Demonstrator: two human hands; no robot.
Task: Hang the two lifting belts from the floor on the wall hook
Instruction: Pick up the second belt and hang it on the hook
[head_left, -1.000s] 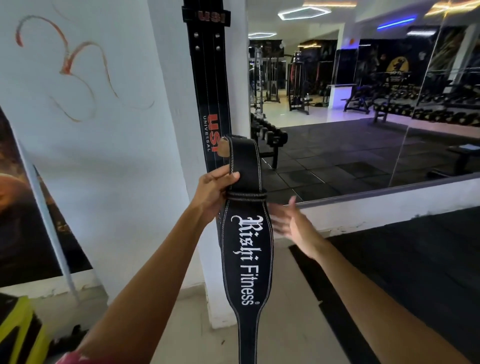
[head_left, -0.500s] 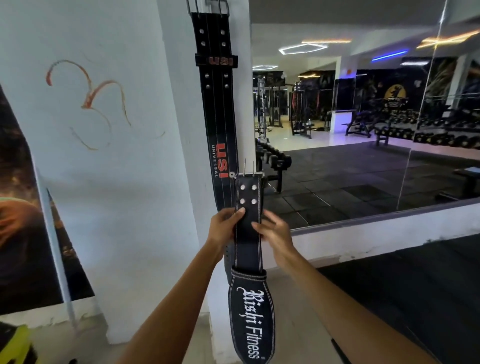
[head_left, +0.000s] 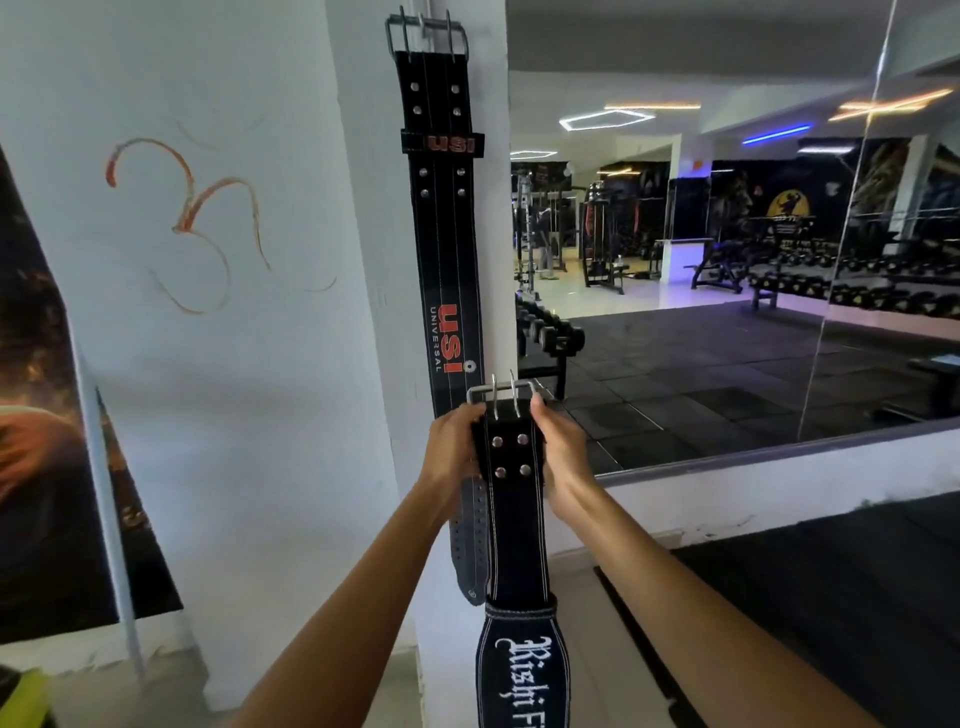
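A black USI lifting belt (head_left: 445, 249) hangs down the white pillar, its metal buckle (head_left: 426, 32) at the top edge of view; the hook itself is not visible. I hold a second black belt (head_left: 515, 525), lettered "Rishi Fitness", upright in front of it. My left hand (head_left: 453, 449) grips its left edge and my right hand (head_left: 558, 457) grips its right edge, both just under its steel buckle (head_left: 503, 397). The buckle's two prongs point up. The belt's wide part hangs down past the bottom of the frame.
The white pillar (head_left: 374, 332) stands straight ahead, with a painted white wall (head_left: 208, 364) to its left and a dark poster (head_left: 47, 415) at far left. A large wall mirror (head_left: 727, 286) on the right reflects the gym floor, dumbbell racks and machines. Dark floor mats (head_left: 831, 597) lie at lower right.
My right hand came in and took the belt's right edge. Both hands slid up to just below the buckle, and the belt rose higher along the pillar.
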